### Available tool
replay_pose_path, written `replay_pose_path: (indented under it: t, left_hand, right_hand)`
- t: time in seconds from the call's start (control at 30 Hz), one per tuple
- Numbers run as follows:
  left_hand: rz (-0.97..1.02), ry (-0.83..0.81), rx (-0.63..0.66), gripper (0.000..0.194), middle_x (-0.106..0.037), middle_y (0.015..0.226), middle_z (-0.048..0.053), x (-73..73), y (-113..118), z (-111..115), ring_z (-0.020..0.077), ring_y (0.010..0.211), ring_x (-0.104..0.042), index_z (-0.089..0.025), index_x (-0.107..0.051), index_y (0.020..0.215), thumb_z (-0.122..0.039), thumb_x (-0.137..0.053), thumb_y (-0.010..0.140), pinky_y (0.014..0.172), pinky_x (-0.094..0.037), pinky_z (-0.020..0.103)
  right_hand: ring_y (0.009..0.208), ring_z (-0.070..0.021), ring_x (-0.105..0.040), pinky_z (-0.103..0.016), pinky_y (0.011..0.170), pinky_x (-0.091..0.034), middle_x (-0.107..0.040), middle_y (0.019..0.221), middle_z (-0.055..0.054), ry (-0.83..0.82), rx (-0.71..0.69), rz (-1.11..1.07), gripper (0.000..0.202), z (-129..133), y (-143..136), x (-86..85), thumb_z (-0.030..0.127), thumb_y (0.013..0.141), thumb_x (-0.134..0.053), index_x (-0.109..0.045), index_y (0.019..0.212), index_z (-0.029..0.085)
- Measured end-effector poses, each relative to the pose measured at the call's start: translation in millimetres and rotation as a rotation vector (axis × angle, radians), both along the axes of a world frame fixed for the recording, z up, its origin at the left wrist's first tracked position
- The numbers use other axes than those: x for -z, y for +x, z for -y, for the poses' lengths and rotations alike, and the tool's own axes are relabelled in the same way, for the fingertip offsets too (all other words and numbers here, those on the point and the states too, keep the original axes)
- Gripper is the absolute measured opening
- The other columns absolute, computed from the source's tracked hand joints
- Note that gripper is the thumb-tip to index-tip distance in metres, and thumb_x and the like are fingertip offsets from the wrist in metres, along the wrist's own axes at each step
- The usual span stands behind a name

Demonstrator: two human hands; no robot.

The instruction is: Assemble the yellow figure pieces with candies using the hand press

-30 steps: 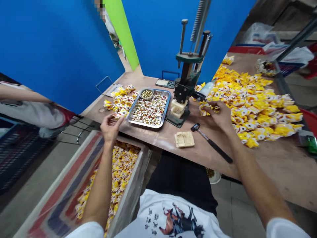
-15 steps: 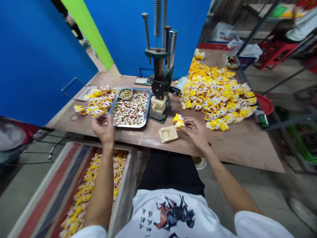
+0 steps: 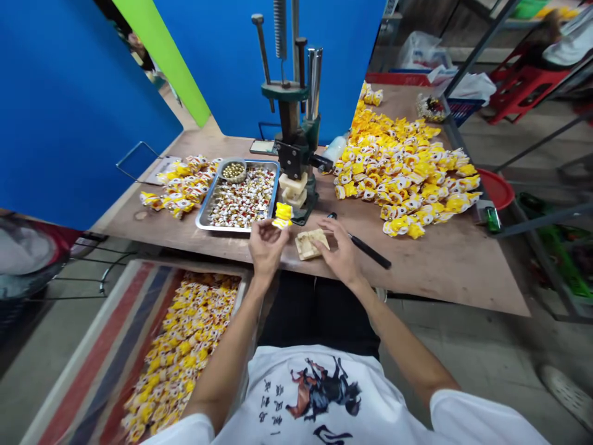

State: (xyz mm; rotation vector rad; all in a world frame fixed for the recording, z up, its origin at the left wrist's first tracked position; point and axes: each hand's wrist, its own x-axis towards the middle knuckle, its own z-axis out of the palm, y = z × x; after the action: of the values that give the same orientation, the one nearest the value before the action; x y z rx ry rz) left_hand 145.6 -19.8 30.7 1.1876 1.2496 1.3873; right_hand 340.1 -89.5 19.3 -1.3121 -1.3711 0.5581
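My left hand [image 3: 267, 250] pinches a small yellow-and-white plastic figure [image 3: 282, 214] and holds it up just left of a cream-coloured block mould [image 3: 311, 245] on the table. With thumb and fingers apart, my right hand [image 3: 341, 252] rests at the block mould's right side; its thumb reaches over the mould's edge. A black-handled tool [image 3: 370, 252] lies on the table, partly behind that hand. Behind both hands stands a green hand press [image 3: 291, 157] with cream blocks [image 3: 293, 186] stacked under its ram.
A metal tray [image 3: 200, 221] holds many small white-and-red pieces and a bowl [image 3: 233, 172] of gold beads. Yellow figures form a large pile [image 3: 407, 173] at right and a smaller pile [image 3: 183, 182] at left. A striped-lined crate [image 3: 104, 346] of figures stands below the table's left edge.
The yellow figure has passed from my right hand to my left hand. My left hand has moved right from the tray's corner. My right hand has shifted left to the block mould, uncovering the black-handled tool.
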Motion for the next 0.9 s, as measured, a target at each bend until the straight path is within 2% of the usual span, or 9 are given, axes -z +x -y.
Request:
replay_pose_path:
  t: [0.17,0.3,0.4,0.53,0.63,0.7,0.8,0.83,0.9]
  left_hand:
    - [-0.262,0.176,0.015,0.041,-0.075,0.120,0.009,12.5,11.7,-53.4,0.0224,0.105,-0.079,-0.019,-0.067,0.119,-0.033,-0.085,0.085,0.100,-0.066,0.040]
    - [-0.303,0.279,-0.057,0.037,-0.074,0.123,0.010,20.1,33.7,-66.5,0.0235,0.108,-0.075,-0.019,-0.069,0.125,-0.031,-0.078,0.092,0.101,-0.063,0.040]
    - [-0.376,0.308,-0.091,0.029,-0.072,0.117,0.010,19.3,47.2,-67.2,0.0265,0.110,-0.071,-0.020,-0.070,0.123,-0.026,-0.074,0.095,0.105,-0.059,0.044]
    - [-0.453,0.337,-0.091,0.028,-0.069,0.120,0.014,14.8,56.0,-66.1,0.0314,0.122,-0.065,-0.020,-0.070,0.123,-0.016,-0.068,0.096,0.116,-0.051,0.049]
    - [-0.460,0.354,-0.081,0.028,-0.068,0.121,0.015,15.9,54.7,-65.9,0.0320,0.124,-0.065,-0.018,-0.070,0.126,-0.017,-0.067,0.098,0.117,-0.050,0.049]
    - [-0.458,0.365,-0.078,0.028,-0.069,0.122,0.015,17.9,52.9,-65.9,0.0315,0.124,-0.067,-0.018,-0.070,0.126,-0.018,-0.070,0.098,0.116,-0.052,0.049]
    - [-0.362,0.342,-0.098,0.045,-0.069,0.130,0.014,17.1,53.0,-64.5,0.0278,0.125,-0.069,-0.019,-0.063,0.136,-0.016,-0.079,0.094,0.113,-0.057,0.045]
    - [-0.316,0.302,-0.113,0.053,-0.069,0.132,0.013,15.0,53.7,-63.7,0.0261,0.126,-0.069,-0.019,-0.059,0.140,-0.015,-0.081,0.092,0.110,-0.060,0.042]
    - [-0.270,0.070,-0.090,0.051,-0.068,0.126,0.010,8.5,54.4,-62.3,0.0229,0.124,-0.070,-0.016,-0.056,0.140,-0.015,-0.078,0.094,0.099,-0.066,0.034]
  right_hand:
    - [0.114,-0.0281,-0.077,-0.046,0.097,-0.069,-0.073,0.135,-0.012,-0.110,0.122,-0.077,0.041,-8.5,28.5,7.8,0.055,0.103,-0.070,-0.068,0.134,0.028]
    - [0.110,-0.0291,-0.077,-0.046,0.094,-0.069,-0.074,0.131,-0.013,-0.141,0.101,-0.014,0.041,-27.6,47.9,5.7,0.058,0.102,-0.068,-0.068,0.129,0.027]
    - [0.116,-0.0304,-0.076,-0.050,0.101,-0.067,-0.075,0.130,-0.012,-0.119,0.103,0.009,0.044,-65.6,66.5,-8.4,0.064,0.105,-0.062,-0.070,0.128,0.027]
    - [0.121,-0.0272,-0.075,-0.050,0.106,-0.065,-0.075,0.130,-0.014,-0.178,0.103,-0.146,0.070,-145.7,95.2,-56.8,0.078,0.110,-0.041,-0.068,0.132,0.017]
    - [0.107,-0.0206,-0.077,-0.040,0.099,-0.066,-0.077,0.115,-0.016,-0.286,-0.007,-0.278,0.095,-204.7,110.3,-121.2,0.090,0.106,-0.027,-0.067,0.125,0.006]
    - [0.104,-0.0180,-0.077,-0.038,0.097,-0.065,-0.075,0.109,-0.014,-0.244,0.002,-0.315,0.109,-227.6,108.2,-168.4,0.092,0.103,-0.007,-0.064,0.125,0.002]
    - [0.109,-0.0197,-0.078,-0.040,0.096,-0.061,-0.065,0.100,-0.005,0.001,-0.029,-0.330,0.123,-220.2,75.9,-210.9,0.081,0.097,0.026,-0.060,0.138,0.001]
    - [0.110,-0.0212,-0.078,-0.042,0.096,-0.061,-0.063,0.098,-0.004,0.099,-0.068,-0.283,0.119,-206.6,58.6,-211.2,0.079,0.099,0.024,-0.061,0.141,0.006]
    - [0.113,-0.0237,-0.076,-0.044,0.098,-0.062,-0.065,0.101,-0.002,0.205,-0.227,-0.049,0.096,-168.3,21.8,-190.0,0.083,0.107,-0.002,-0.065,0.139,0.018]
